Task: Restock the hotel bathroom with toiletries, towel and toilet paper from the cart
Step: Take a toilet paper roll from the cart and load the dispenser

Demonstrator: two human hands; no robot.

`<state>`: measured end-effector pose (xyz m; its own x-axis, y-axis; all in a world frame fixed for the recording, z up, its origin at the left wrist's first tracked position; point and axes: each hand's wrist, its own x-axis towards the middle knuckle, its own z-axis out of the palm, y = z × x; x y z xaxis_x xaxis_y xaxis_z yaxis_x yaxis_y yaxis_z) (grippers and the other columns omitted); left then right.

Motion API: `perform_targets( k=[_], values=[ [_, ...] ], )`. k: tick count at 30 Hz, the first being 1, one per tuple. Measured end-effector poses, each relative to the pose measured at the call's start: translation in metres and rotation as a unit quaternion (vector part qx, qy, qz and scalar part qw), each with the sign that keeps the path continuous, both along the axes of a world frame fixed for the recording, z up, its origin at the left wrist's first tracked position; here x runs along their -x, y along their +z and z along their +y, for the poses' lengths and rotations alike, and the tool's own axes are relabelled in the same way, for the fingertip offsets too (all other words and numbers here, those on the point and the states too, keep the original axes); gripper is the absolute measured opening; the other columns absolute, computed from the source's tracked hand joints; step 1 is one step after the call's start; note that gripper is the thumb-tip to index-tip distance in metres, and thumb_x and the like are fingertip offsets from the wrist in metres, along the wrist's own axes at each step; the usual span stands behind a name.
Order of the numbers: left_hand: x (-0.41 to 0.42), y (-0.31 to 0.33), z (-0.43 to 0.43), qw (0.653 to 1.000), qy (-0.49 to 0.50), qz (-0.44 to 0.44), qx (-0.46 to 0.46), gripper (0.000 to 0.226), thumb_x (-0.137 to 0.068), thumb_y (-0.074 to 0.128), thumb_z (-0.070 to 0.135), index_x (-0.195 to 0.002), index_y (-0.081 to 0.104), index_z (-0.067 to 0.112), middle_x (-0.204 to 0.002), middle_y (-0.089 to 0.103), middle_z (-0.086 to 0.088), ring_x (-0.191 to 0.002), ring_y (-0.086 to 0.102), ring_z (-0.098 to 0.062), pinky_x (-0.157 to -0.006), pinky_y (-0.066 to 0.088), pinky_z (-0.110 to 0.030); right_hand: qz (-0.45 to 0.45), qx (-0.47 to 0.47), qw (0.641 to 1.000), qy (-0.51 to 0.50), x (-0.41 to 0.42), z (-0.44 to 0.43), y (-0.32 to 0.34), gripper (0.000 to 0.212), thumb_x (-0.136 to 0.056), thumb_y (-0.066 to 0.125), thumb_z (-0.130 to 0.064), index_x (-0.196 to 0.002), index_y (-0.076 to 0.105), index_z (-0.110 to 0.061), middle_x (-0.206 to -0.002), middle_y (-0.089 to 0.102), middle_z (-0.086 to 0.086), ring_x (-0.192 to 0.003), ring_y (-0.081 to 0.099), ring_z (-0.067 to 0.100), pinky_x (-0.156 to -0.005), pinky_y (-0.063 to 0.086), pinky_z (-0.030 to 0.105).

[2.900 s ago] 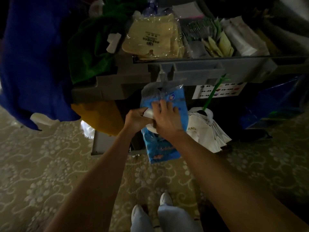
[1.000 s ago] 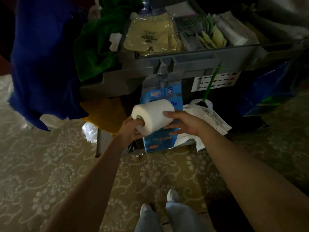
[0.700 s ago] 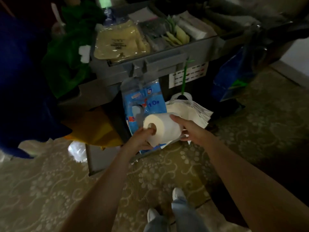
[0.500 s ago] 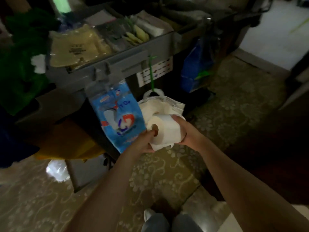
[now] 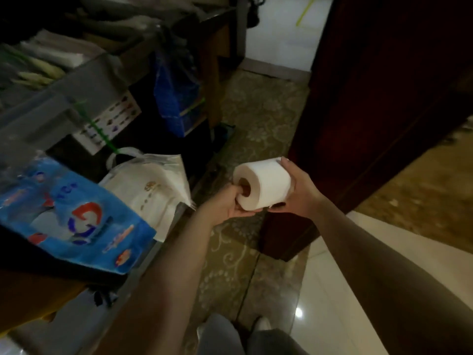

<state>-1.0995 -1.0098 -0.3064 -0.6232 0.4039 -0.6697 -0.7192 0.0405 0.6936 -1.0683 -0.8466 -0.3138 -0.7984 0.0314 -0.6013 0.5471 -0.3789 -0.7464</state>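
A white toilet paper roll (image 5: 266, 184) is held in the air between both hands, to the right of the cart (image 5: 58, 108). My left hand (image 5: 227, 203) grips its near end, thumb in the brown core and fingers under the roll. My right hand (image 5: 297, 190) holds the far end, fingers curled over the top. The blue toilet paper pack (image 5: 74, 221) hangs on the cart's side at the left.
White bags (image 5: 151, 190) hang from a green hook beside the pack, and a blue bag (image 5: 176, 96) hangs further back. A dark wooden door (image 5: 378, 103) stands at the right. Pale glossy tile (image 5: 330, 290) begins at the lower right, next to the patterned carpet.
Both hands pulled the roll out of the blue pack and carried it to the right, away from the cart. My view has swung right towards the door and tile floor.
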Motion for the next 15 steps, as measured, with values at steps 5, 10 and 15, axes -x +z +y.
perform_targets(
  k=[5,10,15],
  values=[
    [-0.001,0.005,0.042,0.992,-0.127,0.015,0.008,0.031,-0.095,0.032,0.005,-0.123,0.037,0.017,-0.093,0.058,-0.011,-0.081,0.06,-0.028,-0.091,0.044,-0.048,0.0,0.013,0.998,-0.062,-0.032,0.045,0.005,0.035,-0.083,0.05,-0.057,-0.107,0.057,-0.032,-0.109,0.058,0.005,-0.1,0.056,0.026,-0.081,0.045,0.04],
    [0.005,0.006,0.085,0.949,-0.308,0.042,0.053,0.036,-0.099,0.029,0.02,-0.132,0.039,0.01,-0.09,0.062,-0.011,-0.072,0.063,-0.023,-0.075,0.049,-0.04,-0.037,0.027,0.982,-0.183,-0.071,0.067,0.012,0.041,-0.08,0.051,-0.059,-0.099,0.058,-0.024,-0.089,0.06,0.006,-0.079,0.057,0.023,-0.063,0.043,0.029],
    [-0.001,-0.004,0.111,0.888,-0.444,0.071,0.094,0.046,-0.099,0.025,0.03,-0.136,0.039,0.006,-0.089,0.066,-0.011,-0.074,0.066,-0.023,-0.076,0.048,-0.036,-0.048,0.031,0.963,-0.262,-0.114,0.064,0.003,0.056,-0.079,0.046,-0.065,-0.104,0.057,-0.016,-0.082,0.061,0.008,-0.063,0.059,0.023,-0.051,0.047,0.025]
  ],
)
